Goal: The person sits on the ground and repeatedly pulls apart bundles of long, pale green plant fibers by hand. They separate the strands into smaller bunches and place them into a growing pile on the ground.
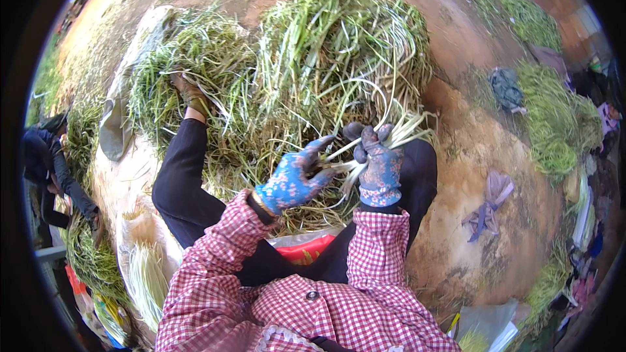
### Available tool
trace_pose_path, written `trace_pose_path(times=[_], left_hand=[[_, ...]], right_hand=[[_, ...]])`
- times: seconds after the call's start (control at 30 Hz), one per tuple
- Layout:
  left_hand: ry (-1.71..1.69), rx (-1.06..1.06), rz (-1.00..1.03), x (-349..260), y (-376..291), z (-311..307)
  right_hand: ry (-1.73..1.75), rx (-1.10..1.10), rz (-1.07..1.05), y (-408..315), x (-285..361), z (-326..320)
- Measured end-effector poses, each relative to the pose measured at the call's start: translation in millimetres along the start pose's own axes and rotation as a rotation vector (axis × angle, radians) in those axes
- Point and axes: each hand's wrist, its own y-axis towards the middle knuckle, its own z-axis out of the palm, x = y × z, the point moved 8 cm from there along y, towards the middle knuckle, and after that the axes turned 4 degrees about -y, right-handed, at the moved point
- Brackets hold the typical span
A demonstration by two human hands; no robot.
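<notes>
My right hand [379, 171], in a blue floral glove with dark fingertips, grips a small bunch of pale plant stalks [408, 129] above my right knee. One long thin stalk curves up from it. Close by on its left is my left hand [296, 173], in a matching glove. Its thumb and fingers are apart around the loose ends of the stalks, and no firm hold shows. Beyond both hands and between my legs lies a big heap of long green-leaved stalks [337, 49]. On the heap's right side the pale stalk ends are bundled together.
My left foot [190, 93] rests against the heap. A bundle of pale stalks [146, 278] lies at lower left, near another person [54, 171] bent over more greens. To the right are a tied purple cloth [489, 205], a dark bag [506, 89] and further green heaps [557, 117].
</notes>
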Motion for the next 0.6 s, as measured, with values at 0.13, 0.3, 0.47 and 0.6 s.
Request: trace_pose_path(times=[0.13,0.3,0.47,0.6], left_hand=[[0.140,0.027,-0.089,10.7,-20.8,-32.6],[0.012,-0.031,-0.150,30.7,-42.9,-94.2],[-0.272,-0.626,-0.012,37.0,-48.7,-208.2],[0.249,-0.937,-0.116,13.2,-26.4,-275.2]], right_hand=[[0.333,-0.039,-0.043,11.0,16.5,-18.7],[0.544,-0.135,-0.125,22.6,36.4,-57.8],[0.783,-0.078,-0.267,32.2,65.3,-95.6],[0.856,0.206,-0.315,30.7,90.8,-96.3]])
